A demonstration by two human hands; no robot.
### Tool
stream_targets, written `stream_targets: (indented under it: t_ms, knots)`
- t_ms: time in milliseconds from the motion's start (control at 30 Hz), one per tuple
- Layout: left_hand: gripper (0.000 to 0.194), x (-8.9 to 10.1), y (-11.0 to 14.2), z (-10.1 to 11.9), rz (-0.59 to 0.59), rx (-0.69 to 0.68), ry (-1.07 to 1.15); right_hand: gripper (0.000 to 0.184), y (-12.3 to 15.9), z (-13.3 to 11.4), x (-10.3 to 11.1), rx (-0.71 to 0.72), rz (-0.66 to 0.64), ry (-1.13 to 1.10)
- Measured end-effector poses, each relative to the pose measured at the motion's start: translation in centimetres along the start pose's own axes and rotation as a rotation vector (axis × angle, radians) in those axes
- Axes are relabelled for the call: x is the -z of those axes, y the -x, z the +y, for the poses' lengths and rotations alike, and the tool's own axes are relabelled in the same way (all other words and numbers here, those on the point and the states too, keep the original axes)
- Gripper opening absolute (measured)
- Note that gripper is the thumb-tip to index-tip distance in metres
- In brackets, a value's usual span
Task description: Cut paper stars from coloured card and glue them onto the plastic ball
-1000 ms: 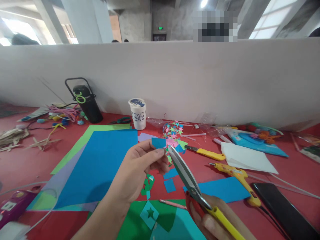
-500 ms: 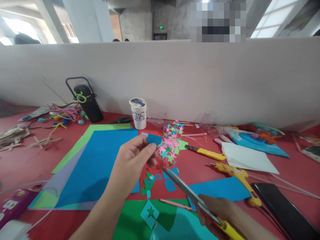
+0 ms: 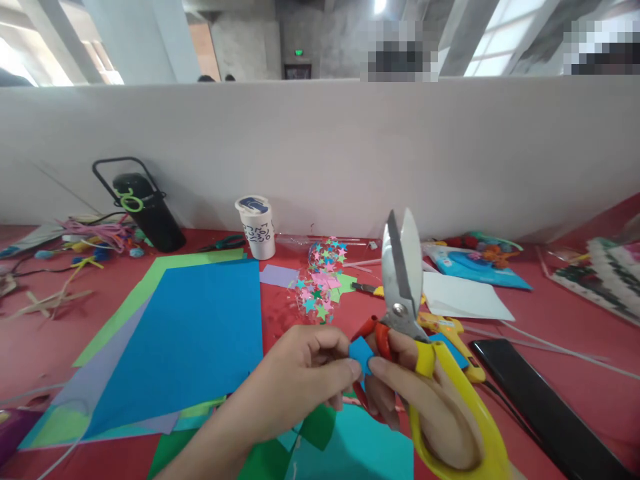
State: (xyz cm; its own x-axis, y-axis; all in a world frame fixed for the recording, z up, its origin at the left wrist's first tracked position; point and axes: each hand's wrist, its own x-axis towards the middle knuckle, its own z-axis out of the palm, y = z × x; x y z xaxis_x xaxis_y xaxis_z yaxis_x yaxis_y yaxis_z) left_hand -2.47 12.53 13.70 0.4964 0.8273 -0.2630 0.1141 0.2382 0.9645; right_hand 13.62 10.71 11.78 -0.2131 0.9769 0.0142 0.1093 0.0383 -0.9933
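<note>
A small blue paper piece (image 3: 361, 355) is pinched between the fingertips of both hands, above the near middle of the table. My left hand (image 3: 313, 370) is closed on its left side. My right hand (image 3: 435, 413) touches the paper's right edge with its thumb and fingers, while the red and yellow handles of a pair of scissors (image 3: 399, 309) stay hooked round that hand. The scissors' blades point up, slightly apart. Under my hands lie a teal sheet (image 3: 367, 443) and a green sheet (image 3: 173, 453), partly hidden by my left forearm.
Blue paper (image 3: 200, 327) lies over other coloured sheets at left. Behind stand a black bottle (image 3: 153, 217) and a white cup (image 3: 260, 233). Star confetti (image 3: 320, 293) sits mid-table. At right are a yellow glue gun (image 3: 465, 347), a black phone (image 3: 540, 393) and a white sheet (image 3: 465, 297).
My right hand has come up to my left, and the scissors have swung upright. My left hand has moved lower and nearer, keeping the blue paper piece. The view has shifted right.
</note>
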Motion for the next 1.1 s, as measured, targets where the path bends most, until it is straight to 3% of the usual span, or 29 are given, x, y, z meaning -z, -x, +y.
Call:
stream_targets:
  t_ms: [267,367,500,667,900,1100]
  knots:
    - [0.011,-0.8,-0.8,-0.1,0.086,-0.053,0.189,0.036,-0.1,0.4,0.2,0.097,0.094,-0.12]
    - [0.01,-0.4,-0.7,0.0,0.146,-0.098,0.227,0.041,-0.2,0.3,0.7,0.101,0.031,-0.076]
    - [0.01,1.3,-0.3,0.2,0.337,-0.207,0.291,0.047,0.1,0.6,1.7,0.103,-0.064,-0.02]
    - [0.009,3.4,0.3,0.8,0.507,-0.314,0.255,0.061,0.5,1.3,1.6,-0.059,-0.254,0.107]
    - [0.01,3.1,0.6,1.4,0.59,-0.348,0.213,0.063,1.2,0.3,0.8,-0.153,-0.297,0.14]
    - [0.009,2.9,0.8,1.4,0.532,-0.332,0.178,0.059,1.6,-0.2,0.7,-0.137,-0.245,0.169]
